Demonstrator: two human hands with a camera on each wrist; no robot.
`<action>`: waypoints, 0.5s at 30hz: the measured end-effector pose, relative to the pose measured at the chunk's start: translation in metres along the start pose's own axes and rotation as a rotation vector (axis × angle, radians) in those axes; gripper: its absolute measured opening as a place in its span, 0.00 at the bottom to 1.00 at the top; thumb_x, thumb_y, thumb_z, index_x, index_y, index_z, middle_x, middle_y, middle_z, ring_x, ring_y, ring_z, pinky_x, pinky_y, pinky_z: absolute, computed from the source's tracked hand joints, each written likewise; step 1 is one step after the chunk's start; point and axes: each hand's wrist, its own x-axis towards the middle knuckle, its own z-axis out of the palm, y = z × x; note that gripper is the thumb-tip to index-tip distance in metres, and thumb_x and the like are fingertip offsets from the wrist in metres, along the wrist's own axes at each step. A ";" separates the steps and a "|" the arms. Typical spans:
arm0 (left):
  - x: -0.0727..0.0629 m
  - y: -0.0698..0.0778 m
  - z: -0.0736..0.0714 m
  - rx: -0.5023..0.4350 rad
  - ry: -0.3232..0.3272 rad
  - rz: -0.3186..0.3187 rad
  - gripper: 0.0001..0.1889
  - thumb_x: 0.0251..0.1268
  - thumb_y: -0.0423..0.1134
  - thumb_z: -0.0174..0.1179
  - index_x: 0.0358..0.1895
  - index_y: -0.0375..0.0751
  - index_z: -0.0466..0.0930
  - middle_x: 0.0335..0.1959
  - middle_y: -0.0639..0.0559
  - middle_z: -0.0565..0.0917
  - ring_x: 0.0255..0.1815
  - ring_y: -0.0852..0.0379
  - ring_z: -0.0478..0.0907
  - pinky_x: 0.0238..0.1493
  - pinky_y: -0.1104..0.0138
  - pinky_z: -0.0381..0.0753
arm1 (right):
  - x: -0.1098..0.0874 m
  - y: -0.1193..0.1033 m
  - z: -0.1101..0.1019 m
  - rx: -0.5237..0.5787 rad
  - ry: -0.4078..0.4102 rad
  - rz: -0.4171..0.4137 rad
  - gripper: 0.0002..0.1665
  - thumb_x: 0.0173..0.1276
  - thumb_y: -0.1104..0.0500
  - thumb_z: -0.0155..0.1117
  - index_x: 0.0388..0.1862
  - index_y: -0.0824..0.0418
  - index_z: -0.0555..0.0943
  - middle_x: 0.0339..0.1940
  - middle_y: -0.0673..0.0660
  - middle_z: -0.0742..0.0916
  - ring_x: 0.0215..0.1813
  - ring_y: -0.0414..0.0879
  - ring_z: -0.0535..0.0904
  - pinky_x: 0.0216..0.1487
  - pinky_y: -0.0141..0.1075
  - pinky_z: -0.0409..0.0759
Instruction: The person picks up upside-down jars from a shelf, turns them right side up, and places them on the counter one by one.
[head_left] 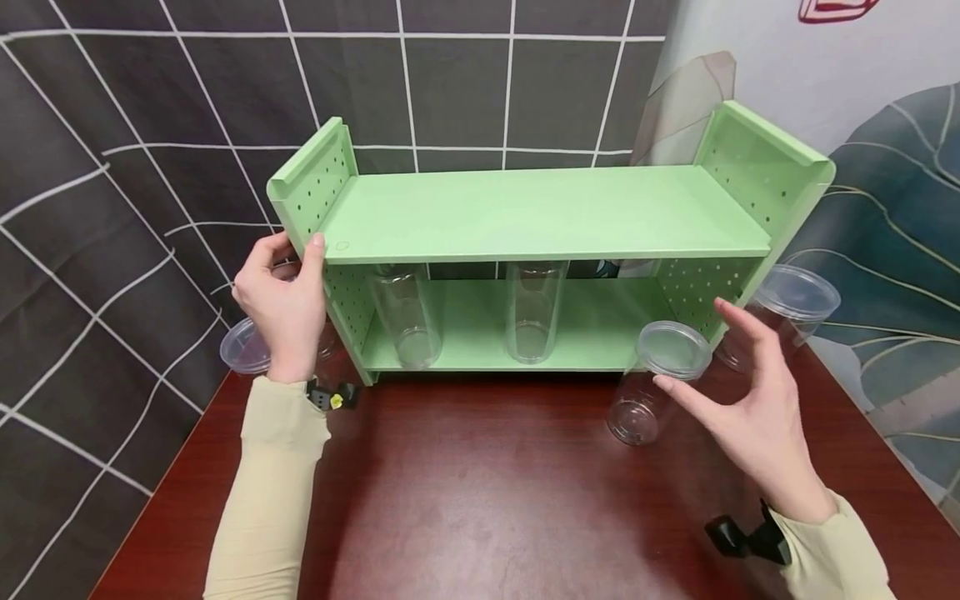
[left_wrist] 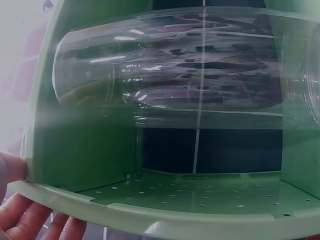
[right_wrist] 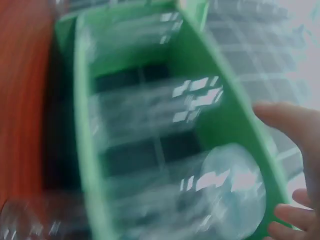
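My left hand grips the left side panel of a green two-tier shelf, thumb in front and fingers behind. In the left wrist view its fingers curl round the panel's edge. My right hand is spread beside a clear lidded jar before the shelf's right end, thumb near the lid. No grip shows; in the blurred right wrist view a gap lies between the fingers and the lid. Two clear jars stand on the lower tier, one left, one mid-shelf.
Another lidded jar stands outside the shelf's right panel. Beyond the left panel, a jar lid shows partly behind my left hand. The reddish-brown table extends in front of the shelf, with a dark grid-patterned backdrop behind.
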 end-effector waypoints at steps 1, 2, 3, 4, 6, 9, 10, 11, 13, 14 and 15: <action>0.000 -0.001 0.000 0.003 -0.001 -0.006 0.11 0.62 0.36 0.71 0.44 0.32 0.88 0.38 0.42 0.89 0.26 0.71 0.80 0.37 0.77 0.81 | 0.000 -0.012 0.000 0.029 0.028 -0.024 0.62 0.42 0.76 0.83 0.77 0.56 0.67 0.73 0.54 0.74 0.71 0.42 0.70 0.69 0.27 0.66; 0.001 -0.002 0.000 0.006 -0.001 -0.011 0.11 0.62 0.36 0.72 0.44 0.32 0.88 0.39 0.42 0.89 0.26 0.71 0.80 0.37 0.77 0.81 | 0.000 -0.025 0.001 0.069 0.052 -0.052 0.60 0.42 0.79 0.81 0.76 0.60 0.68 0.73 0.57 0.74 0.71 0.43 0.70 0.69 0.29 0.67; 0.002 -0.005 0.001 0.010 -0.002 -0.015 0.11 0.62 0.36 0.72 0.44 0.32 0.88 0.39 0.43 0.89 0.27 0.71 0.80 0.37 0.77 0.81 | -0.001 -0.037 0.003 0.108 0.070 -0.082 0.57 0.43 0.80 0.79 0.75 0.63 0.68 0.72 0.59 0.75 0.70 0.44 0.71 0.70 0.31 0.68; 0.003 -0.008 0.001 0.015 -0.002 -0.021 0.11 0.62 0.37 0.72 0.44 0.33 0.88 0.39 0.43 0.89 0.27 0.70 0.80 0.37 0.77 0.81 | -0.001 -0.048 0.005 0.146 0.078 -0.112 0.55 0.44 0.80 0.77 0.74 0.67 0.68 0.71 0.62 0.75 0.70 0.46 0.72 0.70 0.32 0.68; 0.005 -0.014 0.002 0.023 -0.002 -0.025 0.12 0.62 0.37 0.72 0.44 0.34 0.89 0.39 0.43 0.89 0.27 0.70 0.81 0.37 0.77 0.81 | -0.002 -0.064 0.011 0.224 0.071 -0.176 0.51 0.46 0.81 0.76 0.72 0.72 0.67 0.70 0.67 0.75 0.70 0.50 0.72 0.71 0.36 0.68; 0.008 -0.021 0.003 0.031 -0.001 -0.027 0.12 0.62 0.38 0.73 0.45 0.35 0.89 0.40 0.44 0.89 0.27 0.70 0.81 0.36 0.77 0.81 | -0.002 -0.070 0.025 0.336 0.000 -0.225 0.51 0.45 0.82 0.75 0.71 0.75 0.66 0.70 0.70 0.74 0.71 0.55 0.70 0.72 0.41 0.67; 0.008 -0.022 0.003 0.032 0.000 -0.028 0.12 0.62 0.39 0.73 0.45 0.35 0.89 0.40 0.44 0.89 0.27 0.70 0.81 0.36 0.77 0.81 | -0.003 -0.068 0.031 0.363 -0.037 -0.225 0.53 0.45 0.83 0.75 0.72 0.75 0.65 0.70 0.69 0.74 0.72 0.56 0.69 0.73 0.42 0.67; 0.008 -0.022 0.003 0.033 0.000 -0.030 0.12 0.62 0.39 0.73 0.45 0.35 0.89 0.40 0.44 0.89 0.27 0.70 0.81 0.36 0.77 0.81 | -0.004 -0.064 0.038 0.382 -0.077 -0.214 0.54 0.44 0.83 0.76 0.73 0.73 0.65 0.71 0.67 0.73 0.73 0.57 0.68 0.73 0.43 0.66; 0.007 -0.021 0.003 0.037 -0.001 -0.033 0.12 0.62 0.39 0.73 0.45 0.36 0.89 0.40 0.44 0.89 0.27 0.70 0.81 0.35 0.78 0.81 | -0.008 -0.055 0.053 0.383 -0.149 -0.177 0.57 0.45 0.82 0.78 0.75 0.68 0.64 0.73 0.61 0.72 0.74 0.56 0.66 0.74 0.43 0.65; 0.007 -0.020 0.003 0.036 -0.003 -0.033 0.12 0.62 0.38 0.73 0.45 0.35 0.89 0.40 0.44 0.89 0.26 0.70 0.80 0.35 0.78 0.80 | -0.010 -0.050 0.062 0.365 -0.180 -0.153 0.58 0.46 0.79 0.80 0.76 0.65 0.64 0.74 0.58 0.72 0.75 0.54 0.65 0.74 0.42 0.65; 0.006 -0.017 0.003 0.034 -0.004 -0.032 0.12 0.62 0.38 0.72 0.45 0.35 0.89 0.40 0.44 0.89 0.26 0.70 0.80 0.35 0.78 0.80 | -0.012 -0.045 0.071 0.346 -0.209 -0.125 0.58 0.49 0.76 0.81 0.77 0.62 0.63 0.75 0.55 0.71 0.76 0.52 0.64 0.74 0.41 0.65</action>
